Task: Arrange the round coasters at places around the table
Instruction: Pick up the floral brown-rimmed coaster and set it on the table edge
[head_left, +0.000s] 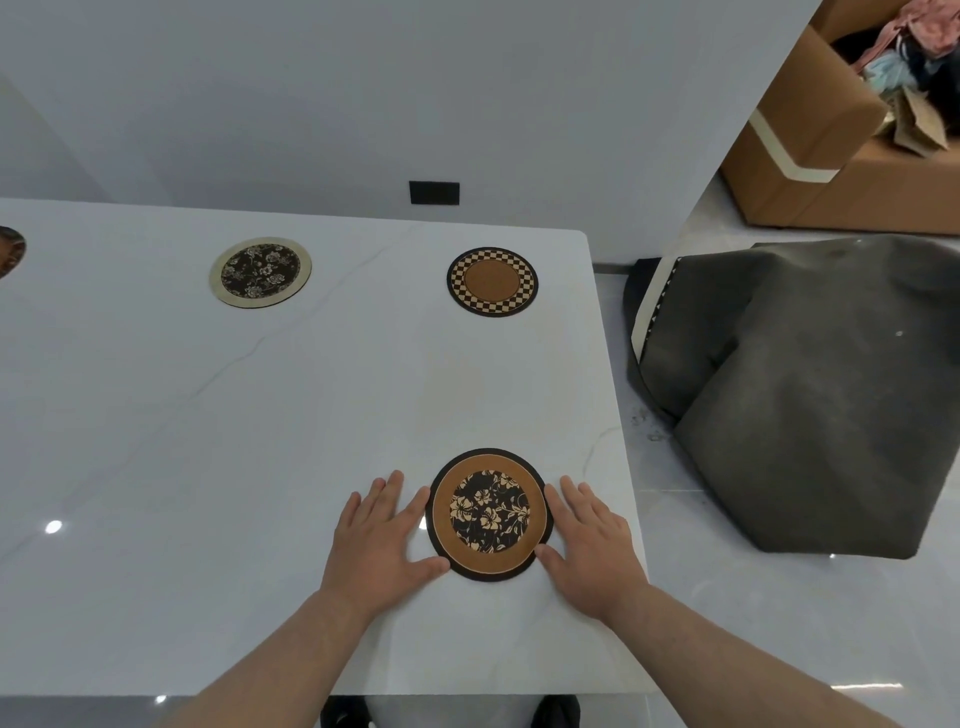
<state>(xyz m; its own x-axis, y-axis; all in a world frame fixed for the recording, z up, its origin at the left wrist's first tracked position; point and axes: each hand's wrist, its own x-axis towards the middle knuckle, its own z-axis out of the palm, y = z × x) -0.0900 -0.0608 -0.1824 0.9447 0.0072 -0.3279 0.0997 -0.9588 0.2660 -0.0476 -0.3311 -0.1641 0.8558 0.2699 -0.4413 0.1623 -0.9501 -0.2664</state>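
A round brown coaster with a black flower centre (489, 513) lies flat near the table's front right corner. My left hand (382, 540) rests palm down on the table, fingers spread, touching the coaster's left edge. On the other side my right hand (592, 545) lies flat against its right edge. Neither hand grips it. A checkered coaster (492, 281) sits at the far right of the white table (208, 441). A pale-rimmed floral coaster (260, 273) lies further left along the far side. A third coaster (9, 252) is cut off at the left border.
The table's right edge runs close to my right hand. On the floor to the right sits a dark grey covered bulk (810, 384). Behind it stands an open cardboard box (831, 145) with cloths inside. A black wall outlet (434, 193) is behind the table.
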